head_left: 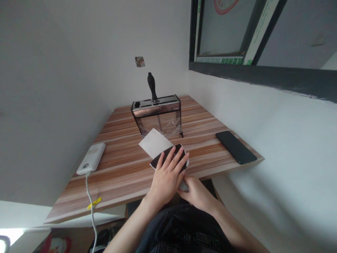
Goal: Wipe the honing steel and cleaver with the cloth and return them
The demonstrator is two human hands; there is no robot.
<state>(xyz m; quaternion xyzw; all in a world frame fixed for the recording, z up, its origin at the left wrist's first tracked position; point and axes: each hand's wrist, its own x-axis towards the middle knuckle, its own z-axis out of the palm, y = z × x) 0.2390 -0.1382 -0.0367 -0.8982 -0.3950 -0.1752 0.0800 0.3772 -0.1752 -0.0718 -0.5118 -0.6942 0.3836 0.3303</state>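
My left hand (167, 173) lies palm down with its fingers spread on a black sheet with a pale edge (154, 162); what the sheet is made of I cannot tell. Under the sheet a strip of white paper (155, 142) slants across the table, its far end showing beyond my fingers. At the table's front edge my right hand (195, 189) is closed on the pale near end, which looks like the same white paper. My left palm hides the middle of both pieces.
Behind the paper stands a clear box with a dark frame (159, 116) and a black handle (152, 86) on top. A black phone (235, 147) lies at the right of the wood-grain table (118, 158). On the left, a white power bank (92, 158) has a cable (91, 200) hanging over the edge.
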